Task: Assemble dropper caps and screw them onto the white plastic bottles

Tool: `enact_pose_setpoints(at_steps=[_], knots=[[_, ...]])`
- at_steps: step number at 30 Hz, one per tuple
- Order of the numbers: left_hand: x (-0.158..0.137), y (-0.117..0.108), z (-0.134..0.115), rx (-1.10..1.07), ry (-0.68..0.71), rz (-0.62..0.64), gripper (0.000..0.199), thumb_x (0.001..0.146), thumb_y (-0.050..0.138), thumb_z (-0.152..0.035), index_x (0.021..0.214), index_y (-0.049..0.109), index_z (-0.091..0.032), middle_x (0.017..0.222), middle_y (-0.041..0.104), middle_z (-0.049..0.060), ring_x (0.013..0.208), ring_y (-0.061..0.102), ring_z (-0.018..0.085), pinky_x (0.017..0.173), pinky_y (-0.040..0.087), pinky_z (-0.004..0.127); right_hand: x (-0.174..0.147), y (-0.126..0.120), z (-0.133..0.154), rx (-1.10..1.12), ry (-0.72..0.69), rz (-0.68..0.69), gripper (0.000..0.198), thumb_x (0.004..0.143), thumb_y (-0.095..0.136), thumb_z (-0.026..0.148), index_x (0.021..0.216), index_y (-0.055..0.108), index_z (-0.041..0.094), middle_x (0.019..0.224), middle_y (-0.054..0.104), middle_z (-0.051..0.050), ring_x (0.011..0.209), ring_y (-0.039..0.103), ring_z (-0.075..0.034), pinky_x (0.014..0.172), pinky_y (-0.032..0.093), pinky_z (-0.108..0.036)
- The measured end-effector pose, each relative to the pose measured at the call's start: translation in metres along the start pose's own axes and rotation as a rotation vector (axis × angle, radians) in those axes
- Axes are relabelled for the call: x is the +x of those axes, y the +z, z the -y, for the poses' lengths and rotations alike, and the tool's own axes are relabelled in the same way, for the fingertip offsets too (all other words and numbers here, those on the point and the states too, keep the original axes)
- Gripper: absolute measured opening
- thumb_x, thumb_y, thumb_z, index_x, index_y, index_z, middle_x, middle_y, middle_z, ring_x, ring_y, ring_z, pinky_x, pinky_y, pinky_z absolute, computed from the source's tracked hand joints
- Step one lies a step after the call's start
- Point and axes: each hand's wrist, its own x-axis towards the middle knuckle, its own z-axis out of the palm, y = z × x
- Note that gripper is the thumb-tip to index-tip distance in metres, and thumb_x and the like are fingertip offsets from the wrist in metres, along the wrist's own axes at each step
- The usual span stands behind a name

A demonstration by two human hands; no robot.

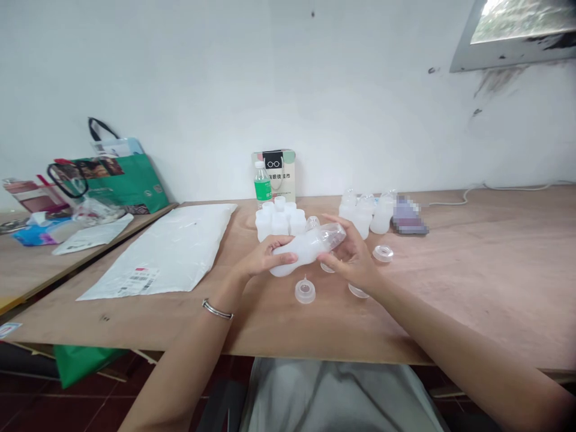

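A white translucent baby bottle (300,249) lies tilted across both hands above the table, its clear cap pointing right. My left hand (265,255) is closed around the bottle's base end. At the cap end, my right hand (353,255) has its thumb and fingers around the clear cap (332,236). Just below the bottle, a clear collar with a nipple (305,290) rests on the table. Another clear collar (383,254) lies right of my right hand, and more clear pieces are partly hidden under that hand. Behind my left hand stand several white bottles without caps (279,219).
Several capped bottles (381,216) stand at the back right beside a blurred phone-like object (409,215). A green-labelled water bottle (263,185) and a paper bag (288,174) stand by the wall. A white mailing bag (175,246) lies left; a green bag (130,183) sits farther left.
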Motion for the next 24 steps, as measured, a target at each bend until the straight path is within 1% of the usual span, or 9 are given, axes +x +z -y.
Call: enact_pose_setpoints(at_steps=[2,4,8,10,13,15,19,22,24], knots=[[0.003,0.004,0.002,-0.002,0.028,-0.005,0.056,0.071,0.063,-0.062,0.093,0.063,-0.011,0.076,0.058,0.003,0.069,0.049,0.013,0.061,0.038,0.023,0.002,0.002,0.0,0.026,0.009,-0.02,0.057,0.078,0.067,0.035,0.127,0.04,0.029,0.118,0.057,-0.009,0.101,0.061,-0.023,0.08,0.056,-0.037],[0.004,0.007,0.006,-0.023,0.101,-0.02,0.063,0.073,0.058,-0.068,0.104,0.062,-0.013,0.092,0.062,0.007,0.083,0.055,0.018,0.073,0.043,0.027,0.007,-0.006,-0.002,0.004,-0.036,-0.129,0.055,0.079,0.066,0.036,0.126,0.039,0.03,0.116,0.056,-0.009,0.102,0.061,-0.024,0.083,0.055,-0.04],[0.005,0.006,0.013,0.023,0.144,-0.114,0.063,0.078,0.054,-0.065,0.12,0.057,-0.019,0.118,0.058,0.012,0.108,0.052,0.023,0.09,0.041,0.035,0.025,-0.057,-0.015,-0.181,-0.23,-0.639,0.053,0.082,0.062,0.033,0.129,0.037,0.028,0.127,0.045,-0.012,0.112,0.054,-0.027,0.093,0.047,-0.041],[0.004,0.007,0.014,0.085,0.094,-0.097,0.056,0.078,0.059,-0.058,0.119,0.057,-0.019,0.117,0.058,0.011,0.106,0.052,0.022,0.088,0.04,0.034,0.032,-0.091,-0.027,-0.285,-0.232,-0.765,0.055,0.083,0.062,0.03,0.132,0.036,0.027,0.134,0.038,-0.014,0.117,0.049,-0.028,0.094,0.045,-0.039],[0.004,0.01,0.014,0.194,0.006,0.016,0.048,0.075,0.068,-0.048,0.112,0.059,-0.02,0.113,0.059,0.008,0.098,0.053,0.019,0.08,0.041,0.029,0.033,-0.129,-0.053,-0.454,-0.049,-0.764,0.055,0.082,0.061,0.028,0.131,0.037,0.028,0.128,0.045,-0.014,0.113,0.05,-0.029,0.096,0.043,-0.044],[0.004,0.012,0.014,0.293,-0.048,0.074,0.047,0.07,0.072,-0.047,0.107,0.06,-0.02,0.106,0.058,0.005,0.093,0.052,0.018,0.074,0.04,0.027,0.031,-0.141,-0.071,-0.631,0.102,-0.742,0.055,0.079,0.062,0.027,0.129,0.039,0.029,0.126,0.048,-0.012,0.114,0.048,-0.03,0.099,0.038,-0.05],[0.005,0.011,0.018,0.385,-0.065,0.134,0.044,0.066,0.075,-0.047,0.099,0.061,-0.02,0.091,0.054,0.001,0.084,0.05,0.015,0.069,0.039,0.025,0.026,-0.144,-0.097,-0.797,0.276,-0.66,0.061,0.07,0.063,0.028,0.127,0.041,0.023,0.123,0.051,-0.012,0.117,0.047,-0.033,0.099,0.035,-0.055],[0.005,0.009,0.021,0.355,-0.083,0.184,0.043,0.065,0.076,-0.045,0.095,0.061,-0.019,0.086,0.053,-0.001,0.079,0.049,0.013,0.066,0.039,0.024,0.023,-0.144,-0.108,-0.824,0.332,-0.592,0.059,0.068,0.062,0.031,0.123,0.042,0.02,0.122,0.053,-0.014,0.114,0.05,-0.034,0.095,0.039,-0.054],[0.006,0.009,0.021,0.313,-0.082,0.148,0.04,0.066,0.075,-0.046,0.091,0.062,-0.017,0.08,0.053,-0.001,0.075,0.049,0.012,0.064,0.038,0.023,0.022,-0.145,-0.114,-0.821,0.334,-0.582,0.056,0.068,0.063,0.033,0.118,0.044,0.019,0.122,0.054,-0.015,0.114,0.051,-0.033,0.095,0.04,-0.053]])
